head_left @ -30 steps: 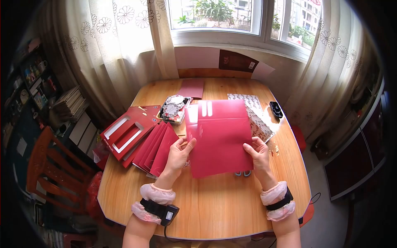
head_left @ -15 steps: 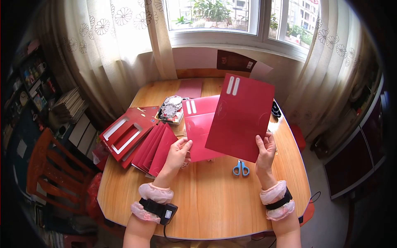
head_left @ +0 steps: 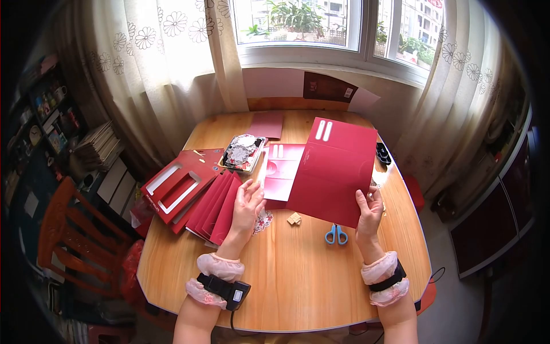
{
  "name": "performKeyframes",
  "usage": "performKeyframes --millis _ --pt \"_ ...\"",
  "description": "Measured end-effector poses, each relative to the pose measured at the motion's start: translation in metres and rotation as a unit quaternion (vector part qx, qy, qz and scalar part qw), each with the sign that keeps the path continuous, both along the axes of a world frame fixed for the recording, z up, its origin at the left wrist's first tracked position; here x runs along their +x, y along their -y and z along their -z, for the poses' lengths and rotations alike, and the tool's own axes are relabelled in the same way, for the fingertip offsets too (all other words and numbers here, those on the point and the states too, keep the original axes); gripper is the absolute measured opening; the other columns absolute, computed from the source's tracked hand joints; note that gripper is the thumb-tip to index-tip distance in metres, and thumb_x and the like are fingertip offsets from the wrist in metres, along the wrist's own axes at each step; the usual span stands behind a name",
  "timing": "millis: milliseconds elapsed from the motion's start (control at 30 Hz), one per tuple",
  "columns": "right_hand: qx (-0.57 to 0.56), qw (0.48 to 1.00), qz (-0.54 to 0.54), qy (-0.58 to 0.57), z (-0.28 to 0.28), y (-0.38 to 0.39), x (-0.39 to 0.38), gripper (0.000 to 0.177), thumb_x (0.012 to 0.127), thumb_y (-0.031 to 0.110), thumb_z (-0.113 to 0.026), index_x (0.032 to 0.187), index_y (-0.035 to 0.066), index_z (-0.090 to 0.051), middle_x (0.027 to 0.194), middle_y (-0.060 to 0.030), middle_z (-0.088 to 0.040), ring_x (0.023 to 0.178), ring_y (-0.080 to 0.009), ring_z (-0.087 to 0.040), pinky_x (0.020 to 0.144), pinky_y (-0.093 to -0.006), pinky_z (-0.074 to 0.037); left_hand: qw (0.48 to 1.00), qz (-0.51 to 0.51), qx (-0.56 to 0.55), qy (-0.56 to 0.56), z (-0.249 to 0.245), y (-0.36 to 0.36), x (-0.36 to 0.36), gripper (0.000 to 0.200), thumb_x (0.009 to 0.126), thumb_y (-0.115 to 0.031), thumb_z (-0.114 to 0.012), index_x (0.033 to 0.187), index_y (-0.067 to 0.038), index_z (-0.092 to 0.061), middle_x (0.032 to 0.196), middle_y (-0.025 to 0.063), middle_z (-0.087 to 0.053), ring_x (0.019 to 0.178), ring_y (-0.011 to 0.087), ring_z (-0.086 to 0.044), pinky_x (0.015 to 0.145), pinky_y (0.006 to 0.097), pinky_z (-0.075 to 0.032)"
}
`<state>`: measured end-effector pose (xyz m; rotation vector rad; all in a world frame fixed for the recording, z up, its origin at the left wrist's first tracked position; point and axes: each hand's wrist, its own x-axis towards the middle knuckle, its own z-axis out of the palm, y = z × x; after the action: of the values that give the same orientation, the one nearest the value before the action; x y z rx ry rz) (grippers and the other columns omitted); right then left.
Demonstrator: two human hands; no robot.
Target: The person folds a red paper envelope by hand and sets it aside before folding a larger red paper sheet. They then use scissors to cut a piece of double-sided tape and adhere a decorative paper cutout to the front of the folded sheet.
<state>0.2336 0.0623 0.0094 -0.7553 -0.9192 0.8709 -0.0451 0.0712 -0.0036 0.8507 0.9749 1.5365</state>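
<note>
My right hand (head_left: 369,217) pinches a red paper folder (head_left: 331,178) at its lower right edge, thumb in front. The folder is raised and tilted over the table, with two white slots near its top and a crease below them. My left hand (head_left: 248,211) has its fingers apart and holds nothing. Just beyond it, a second red folder (head_left: 284,167), bright with glare, appears to lie on the table, partly covered by the raised one. Left of that hand, several red folders (head_left: 213,203) lie fanned out. Blue-handled scissors (head_left: 336,234) rest below the raised folder.
Flat red boxes with white-edged cutouts (head_left: 167,203) lie at the left of the wooden table (head_left: 303,281). Farther back stands a tray of silvery patterned paper pieces (head_left: 243,151). A small beige piece (head_left: 294,219) is near the middle, and a black object (head_left: 383,153) near the right edge.
My left hand has let go of the second red folder, which is now lower and farther back. The raised folder in my right hand has dipped slightly. The small beige piece now shows fully.
</note>
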Motion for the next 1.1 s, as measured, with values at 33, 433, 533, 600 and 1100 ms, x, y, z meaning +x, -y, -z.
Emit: performKeyframes --millis 33,433,533,600,1100 --pt "0.001 1.000 0.000 0.000 0.001 -0.001 0.000 0.007 0.095 0.007 -0.061 0.101 0.006 -0.056 0.097 -0.0054 -0.067 0.088 -0.0092 -0.061 0.081 -0.0240 -0.049 1.000 0.000 0.001 0.000 0.001 -0.001 -0.001 0.050 0.096 -0.007 -0.058 0.140 -0.002 -0.035 0.124 0.0144 -0.057 0.117 0.0170 -0.054 0.099 0.0329 -0.046" --pt "-0.087 0.965 -0.244 0.034 -0.013 0.012 0.000 0.022 0.090 0.005 -0.067 0.111 -0.002 -0.066 0.099 -0.0105 -0.072 0.083 -0.0128 -0.068 0.076 -0.0242 -0.055 0.984 0.123 0.105 0.068 -0.024 0.017 -0.003 0.063 0.098 -0.057 -0.044 0.136 -0.006 -0.045 0.115 0.0117 -0.066 0.100 0.0206 -0.067 0.083 0.0345 -0.056" --pt "-0.084 0.967 -0.236 0.039 -0.011 0.011 -0.001 0.024 0.089 0.006 -0.068 0.112 -0.003 -0.066 0.098 -0.0111 -0.073 0.083 -0.0130 -0.069 0.074 -0.0241 -0.055 0.979 0.134 0.126 0.087 -0.034 0.020 -0.009 0.074 0.096 -0.063 -0.041 0.142 -0.006 -0.037 0.132 0.0165 -0.056 0.118 0.0215 -0.059 0.098 0.0367 -0.049" --pt "-0.082 0.970 -0.224 0.043 -0.008 0.009 -0.001 0.024 0.089 0.006 -0.068 0.112 -0.003 -0.066 0.098 -0.0110 -0.073 0.083 -0.0129 -0.069 0.074 -0.0241 -0.056 0.983 0.124 0.121 0.067 -0.042 0.022 -0.007 0.069 0.097 -0.058 -0.044 0.141 -0.005 -0.038 0.123 0.0156 -0.061 0.107 0.0213 -0.064 0.089 0.0356 -0.054" --pt "-0.058 0.952 -0.301 0.015 -0.025 0.019 -0.009 0.055 0.084 0.008 -0.073 0.131 0.001 -0.045 0.111 -0.0176 -0.067 0.100 -0.0194 -0.066 0.087 -0.0313 -0.052 0.959 0.195 0.129 -0.159 -0.043 0.024 0.001 0.056 0.078 -0.001 -0.080 0.129 0.000 -0.057 0.115 0.0022 -0.056 0.103 0.0098 -0.054 0.091 0.0232 -0.046"
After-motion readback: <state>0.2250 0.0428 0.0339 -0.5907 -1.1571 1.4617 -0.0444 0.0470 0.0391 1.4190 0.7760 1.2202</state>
